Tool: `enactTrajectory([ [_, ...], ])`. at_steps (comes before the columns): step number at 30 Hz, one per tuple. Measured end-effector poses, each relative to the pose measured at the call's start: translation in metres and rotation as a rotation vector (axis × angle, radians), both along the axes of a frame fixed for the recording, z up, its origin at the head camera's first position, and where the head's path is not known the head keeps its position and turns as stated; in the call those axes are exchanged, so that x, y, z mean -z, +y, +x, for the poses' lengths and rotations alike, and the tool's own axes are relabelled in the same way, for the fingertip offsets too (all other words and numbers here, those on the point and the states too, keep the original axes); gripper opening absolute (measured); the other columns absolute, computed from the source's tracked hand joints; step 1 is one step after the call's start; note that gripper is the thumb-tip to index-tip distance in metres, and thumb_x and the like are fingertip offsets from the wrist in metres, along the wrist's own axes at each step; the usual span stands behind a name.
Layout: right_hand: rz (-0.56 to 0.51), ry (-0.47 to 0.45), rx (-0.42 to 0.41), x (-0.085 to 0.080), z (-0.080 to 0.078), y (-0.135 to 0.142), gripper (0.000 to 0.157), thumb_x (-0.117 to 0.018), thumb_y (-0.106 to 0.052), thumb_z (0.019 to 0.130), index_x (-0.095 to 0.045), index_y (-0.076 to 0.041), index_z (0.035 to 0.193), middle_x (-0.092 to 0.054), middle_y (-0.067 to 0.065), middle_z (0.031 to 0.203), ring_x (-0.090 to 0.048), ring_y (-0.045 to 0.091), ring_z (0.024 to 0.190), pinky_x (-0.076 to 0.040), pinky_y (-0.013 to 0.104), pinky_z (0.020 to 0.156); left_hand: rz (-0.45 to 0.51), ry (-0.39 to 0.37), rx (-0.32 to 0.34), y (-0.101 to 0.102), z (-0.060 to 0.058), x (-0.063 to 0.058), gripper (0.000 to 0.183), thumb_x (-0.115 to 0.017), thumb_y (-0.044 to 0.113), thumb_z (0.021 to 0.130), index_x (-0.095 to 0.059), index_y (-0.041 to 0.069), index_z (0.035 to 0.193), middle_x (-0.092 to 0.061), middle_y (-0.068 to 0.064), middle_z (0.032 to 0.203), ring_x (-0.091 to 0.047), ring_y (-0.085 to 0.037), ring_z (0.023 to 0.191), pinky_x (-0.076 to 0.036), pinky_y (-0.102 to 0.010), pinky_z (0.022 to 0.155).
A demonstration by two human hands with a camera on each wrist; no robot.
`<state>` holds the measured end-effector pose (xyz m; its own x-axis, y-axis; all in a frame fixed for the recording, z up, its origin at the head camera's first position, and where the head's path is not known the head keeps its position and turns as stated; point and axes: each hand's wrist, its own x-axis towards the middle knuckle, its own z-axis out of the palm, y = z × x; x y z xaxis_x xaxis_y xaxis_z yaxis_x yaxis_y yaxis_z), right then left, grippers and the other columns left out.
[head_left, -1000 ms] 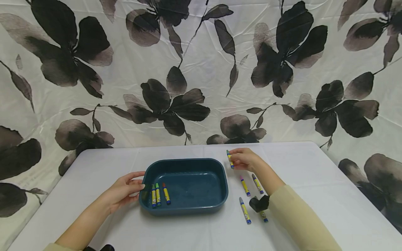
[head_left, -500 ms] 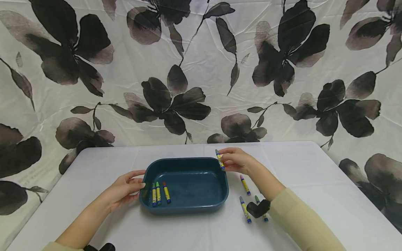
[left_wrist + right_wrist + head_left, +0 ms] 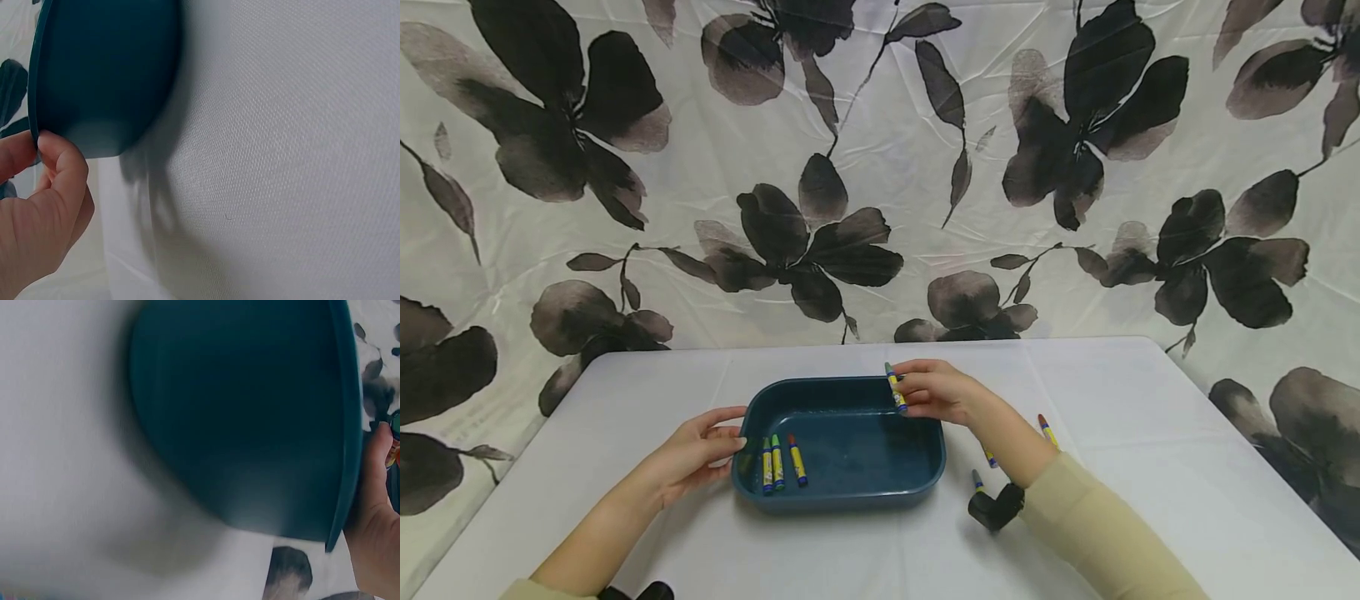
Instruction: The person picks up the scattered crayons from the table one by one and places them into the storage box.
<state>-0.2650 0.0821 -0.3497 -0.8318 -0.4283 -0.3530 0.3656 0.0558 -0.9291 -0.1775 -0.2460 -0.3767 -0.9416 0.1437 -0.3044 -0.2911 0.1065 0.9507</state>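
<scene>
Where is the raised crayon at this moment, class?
In the head view, the crayon is pinched in the right hand, seen across the far rim of the tray, near its right corner.

Three crayons (image 3: 777, 463) at left in tray (image 3: 865, 467)

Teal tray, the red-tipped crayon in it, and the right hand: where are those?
Teal tray (image 3: 865, 458), head view: bare part of its floor.
Red-tipped crayon (image 3: 797, 463), head view: middle of its yellow wrapper.
Right hand (image 3: 942, 393), head view: middle of the hand.
</scene>
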Motion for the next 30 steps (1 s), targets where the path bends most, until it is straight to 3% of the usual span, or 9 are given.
enactTrajectory([
  [12, 0.059, -0.013, -0.025, 0.004, 0.006, -0.025, 0.040, -0.058, -0.002, 0.085, -0.052, 0.002, 0.125, -0.055, 0.008, 0.087, -0.055, 0.015, 0.069, -0.051, 0.026, 0.062, 0.002, -0.004, -0.018, 0.001, 0.000, -0.001, 0.061, -0.055, 0.001, 0.090, -0.023, -0.003, 0.143, -0.051, -0.005, 0.097, -0.052, -0.012, 0.079, -0.048, -0.023, 0.064],
  [20, 0.122, -0.002, -0.045, 0.020, 0.014, -0.040, 0.040, -0.060, -0.002, 0.084, -0.054, 0.002, 0.124, -0.058, 0.009, 0.088, -0.056, 0.016, 0.069, -0.054, 0.028, 0.065, 0.016, -0.011, -0.003, 0.000, 0.000, 0.001, 0.062, -0.055, 0.002, 0.090, -0.023, -0.003, 0.143, -0.051, -0.003, 0.094, -0.052, -0.010, 0.077, -0.047, -0.022, 0.063],
  [30, 0.164, -0.010, -0.065, 0.033, 0.024, -0.062, 0.036, -0.061, 0.002, 0.082, -0.058, 0.000, 0.117, -0.057, 0.009, 0.078, -0.055, 0.015, 0.062, -0.052, 0.023, 0.054, 0.012, -0.005, -0.005, -0.001, 0.000, -0.001, 0.062, -0.056, 0.003, 0.090, -0.024, -0.003, 0.143, -0.051, -0.004, 0.095, -0.053, -0.010, 0.076, -0.047, -0.022, 0.063],
])
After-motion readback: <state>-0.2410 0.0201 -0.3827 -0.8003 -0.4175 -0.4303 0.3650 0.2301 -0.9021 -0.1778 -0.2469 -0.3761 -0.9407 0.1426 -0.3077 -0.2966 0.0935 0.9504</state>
